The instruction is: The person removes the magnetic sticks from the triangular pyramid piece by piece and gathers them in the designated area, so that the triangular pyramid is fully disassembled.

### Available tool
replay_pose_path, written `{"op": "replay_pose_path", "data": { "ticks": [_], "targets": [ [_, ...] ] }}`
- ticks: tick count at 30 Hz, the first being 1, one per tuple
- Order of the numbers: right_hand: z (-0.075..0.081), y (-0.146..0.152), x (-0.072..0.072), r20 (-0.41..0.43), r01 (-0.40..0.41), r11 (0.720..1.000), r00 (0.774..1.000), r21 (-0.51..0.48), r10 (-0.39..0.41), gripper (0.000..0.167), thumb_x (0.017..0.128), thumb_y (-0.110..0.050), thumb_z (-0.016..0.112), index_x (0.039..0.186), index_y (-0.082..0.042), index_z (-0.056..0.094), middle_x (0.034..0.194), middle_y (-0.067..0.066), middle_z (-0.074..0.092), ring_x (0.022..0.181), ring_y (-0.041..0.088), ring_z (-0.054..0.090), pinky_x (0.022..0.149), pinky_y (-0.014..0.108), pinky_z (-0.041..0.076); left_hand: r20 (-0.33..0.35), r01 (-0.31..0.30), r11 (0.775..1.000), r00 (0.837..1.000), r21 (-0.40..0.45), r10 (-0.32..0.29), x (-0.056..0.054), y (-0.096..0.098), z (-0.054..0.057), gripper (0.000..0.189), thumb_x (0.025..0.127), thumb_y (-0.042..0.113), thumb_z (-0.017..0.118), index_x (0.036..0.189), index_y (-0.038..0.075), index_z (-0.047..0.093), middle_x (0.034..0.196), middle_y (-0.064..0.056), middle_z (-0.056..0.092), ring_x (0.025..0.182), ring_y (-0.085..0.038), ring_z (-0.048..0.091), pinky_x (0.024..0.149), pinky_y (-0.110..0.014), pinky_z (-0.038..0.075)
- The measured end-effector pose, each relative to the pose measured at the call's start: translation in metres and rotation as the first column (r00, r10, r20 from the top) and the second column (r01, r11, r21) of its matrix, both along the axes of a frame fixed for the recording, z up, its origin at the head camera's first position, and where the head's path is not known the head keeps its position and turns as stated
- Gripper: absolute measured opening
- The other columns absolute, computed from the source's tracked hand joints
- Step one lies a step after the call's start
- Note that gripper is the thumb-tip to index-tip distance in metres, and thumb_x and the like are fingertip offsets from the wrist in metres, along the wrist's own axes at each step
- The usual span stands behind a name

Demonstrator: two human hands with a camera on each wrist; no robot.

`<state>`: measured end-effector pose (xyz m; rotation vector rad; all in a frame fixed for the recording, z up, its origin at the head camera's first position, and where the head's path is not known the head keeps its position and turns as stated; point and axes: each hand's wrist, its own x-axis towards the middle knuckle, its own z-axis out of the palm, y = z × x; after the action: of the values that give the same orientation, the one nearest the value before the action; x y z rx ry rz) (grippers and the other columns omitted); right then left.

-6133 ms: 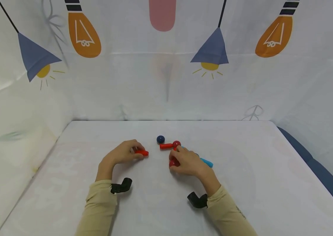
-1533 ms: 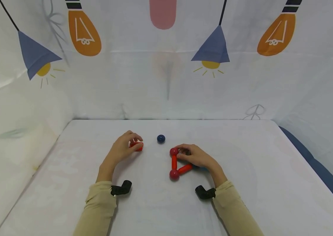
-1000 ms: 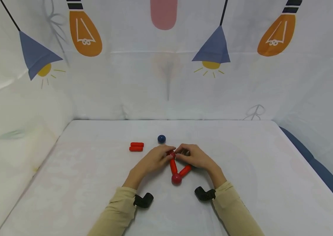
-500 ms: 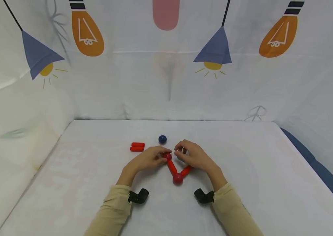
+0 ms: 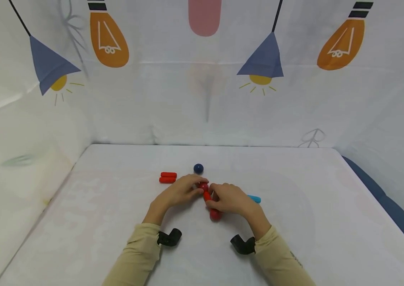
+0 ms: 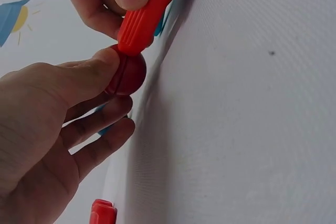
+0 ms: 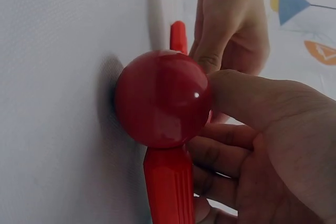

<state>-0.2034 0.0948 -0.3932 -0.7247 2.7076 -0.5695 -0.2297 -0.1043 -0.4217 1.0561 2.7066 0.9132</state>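
My left hand (image 5: 177, 194) pinches a red ball (image 6: 131, 74) between thumb and fingers. From that ball a red rod (image 6: 140, 24) leads to a second red ball (image 7: 163, 98), nearer to me on the table. The right hand (image 5: 231, 200) holds this rod with its thumb and fingers, close to the second ball. Another red rod (image 7: 169, 184) joins the second ball, as the right wrist view shows; in the head view the right hand covers it. Behind that hand a light blue rod (image 5: 254, 199) sticks out, its other end hidden.
Two loose red rods (image 5: 167, 180) lie side by side beyond the left hand. A dark blue ball (image 5: 198, 169) rests just past the fingertips. All of it lies on a white table (image 5: 116, 167) in front of a printed white curtain (image 5: 173, 103).
The left hand has put down the red rods at left and taken hold of the red ball. My right hand has moved from the far ball, nearer to me, onto the connecting rod.
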Motion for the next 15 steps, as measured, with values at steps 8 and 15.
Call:
{"op": "replay_pose_path", "data": {
  "ticks": [8,15],
  "targets": [
    [0.002,0.009,-0.004,0.014,-0.029,0.998,0.999,-0.050,0.030,0.023,0.087,-0.028,0.064,0.101,-0.011,0.058,0.078,-0.005,0.063,0.065,0.009,0.054,0.061,0.027,0.045,-0.024,-0.034,0.999,0.999,0.020,0.034,0.001,0.005,0.002,0.034,0.092,0.014,0.060,0.125,0.007,0.059,0.110,-0.004,0.064,0.101,-0.017,0.057,0.090,-0.034,0.049],
    [0.002,0.021,-0.012,0.062,-0.025,0.994,0.998,-0.104,0.032,0.022,0.087,-0.024,0.062,0.104,-0.012,0.057,0.078,-0.004,0.061,0.065,0.009,0.054,0.061,0.026,0.045,-0.049,-0.078,0.991,0.995,0.110,0.084,0.000,0.019,0.003,0.034,0.094,0.014,0.058,0.127,0.005,0.056,0.111,-0.007,0.062,0.100,-0.019,0.055,0.086,-0.032,0.048]
  ]
}}
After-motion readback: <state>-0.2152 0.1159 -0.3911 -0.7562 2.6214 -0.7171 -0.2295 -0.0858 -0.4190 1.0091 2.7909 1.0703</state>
